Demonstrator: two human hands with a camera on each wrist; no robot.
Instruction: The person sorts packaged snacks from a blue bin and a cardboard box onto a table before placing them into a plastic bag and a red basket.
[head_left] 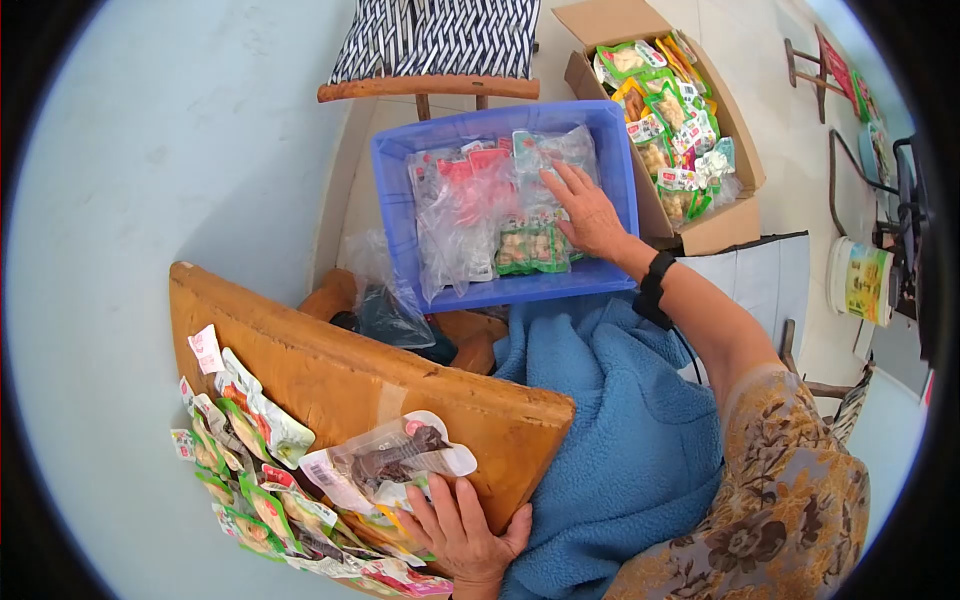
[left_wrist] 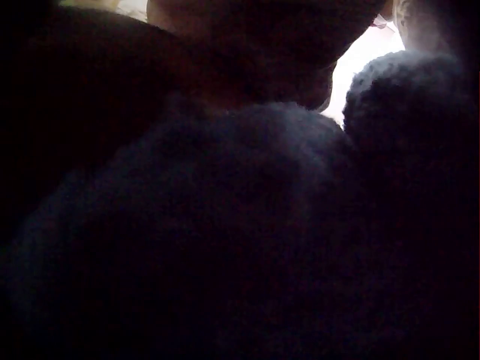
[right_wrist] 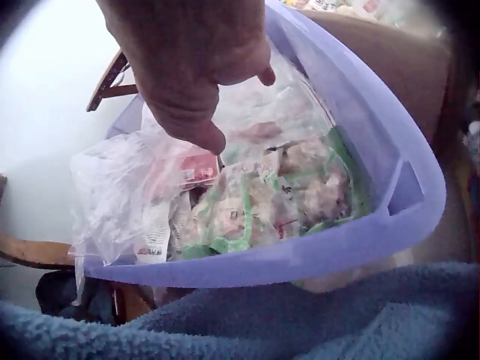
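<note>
Grey sleeve (head_left: 800, 440), brown-gold flowers; black wristband (head_left: 654, 290), thin dark cable (head_left: 688, 348).

Tub (head_left: 505, 292): smooth blue plastic; bags (head_left: 460, 225): clear, glossy plastic (crinkled); tabletop (head_left: 370, 375): wood, slight sheen; blanket (head_left: 610, 420): rough, matt cloth; box (head_left: 735, 150): matt cardboard

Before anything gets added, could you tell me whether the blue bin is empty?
No, the blue bin isn't empty: clear bags and green-edged packets lie inside.
</note>
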